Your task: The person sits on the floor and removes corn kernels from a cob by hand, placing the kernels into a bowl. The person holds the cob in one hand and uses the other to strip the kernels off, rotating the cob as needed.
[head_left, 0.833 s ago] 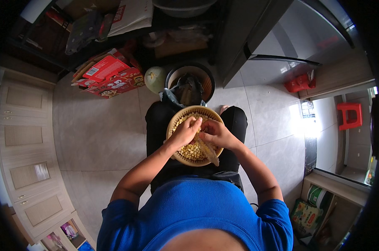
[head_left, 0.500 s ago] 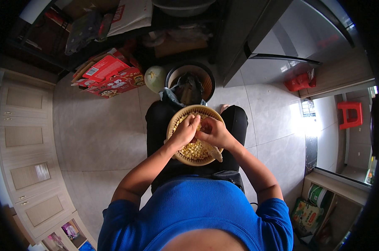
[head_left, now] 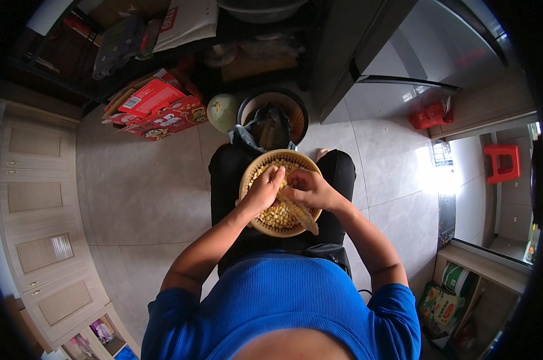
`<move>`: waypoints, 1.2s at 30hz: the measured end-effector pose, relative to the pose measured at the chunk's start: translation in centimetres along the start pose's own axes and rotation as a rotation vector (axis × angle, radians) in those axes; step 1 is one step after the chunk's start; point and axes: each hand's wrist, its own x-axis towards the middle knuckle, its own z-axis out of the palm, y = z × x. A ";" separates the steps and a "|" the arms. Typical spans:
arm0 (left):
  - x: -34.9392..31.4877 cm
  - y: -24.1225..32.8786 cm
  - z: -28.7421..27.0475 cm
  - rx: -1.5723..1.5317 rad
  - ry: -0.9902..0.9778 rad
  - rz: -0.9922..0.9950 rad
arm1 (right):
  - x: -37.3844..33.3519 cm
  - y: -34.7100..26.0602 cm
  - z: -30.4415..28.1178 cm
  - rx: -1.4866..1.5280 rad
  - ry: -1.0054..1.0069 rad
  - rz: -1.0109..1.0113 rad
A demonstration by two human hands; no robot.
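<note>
A tan woven basket (head_left: 245,180) sits on my lap with loose yellow corn kernels (head_left: 276,217) spread over its inside. Above the kernels, a corn cob (head_left: 300,214) slants from between my hands toward the basket's lower right rim, its pale end jutting over it. My left hand (head_left: 267,191) is closed around the cob's upper end. Curled fingers of my right hand (head_left: 310,189) press against the cob from the other side; their tips are partly hidden, so whether loose kernels are in them cannot be made out.
Just beyond my knees stands a round bin (head_left: 306,114) with a dark plastic bag (head_left: 265,129) in it. Beside it are a pale green melon (head_left: 223,113) and a red cardboard box (head_left: 163,111). A grey fridge (head_left: 397,72) is at far right, a red stool (head_left: 502,164) further off.
The cob has turned slightly, and more of its yellow side shows below my right hand. My right hand has shifted a little along it; my left hand stays nearly in place.
</note>
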 end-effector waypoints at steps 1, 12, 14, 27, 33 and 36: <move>-0.2 0.1 0.1 -0.023 0.020 0.007 | 0.0 -0.2 0.0 -0.006 -0.006 0.025; -0.4 0.2 0.4 -0.013 0.076 0.163 | 0.2 0.6 0.4 0.072 0.061 -0.049; -0.6 0.5 0.4 -0.013 0.075 0.143 | 0.2 0.3 0.2 0.047 0.051 -0.031; -1.2 1.0 0.2 -0.052 0.047 0.117 | 0.3 1.0 -0.1 0.093 0.011 -0.021; -1.4 0.8 -0.4 -0.069 -0.010 0.131 | 0.2 -0.1 0.2 0.199 0.000 0.058; -1.5 0.3 -0.6 -0.096 -0.051 0.239 | 0.2 -0.7 0.6 0.245 0.045 0.088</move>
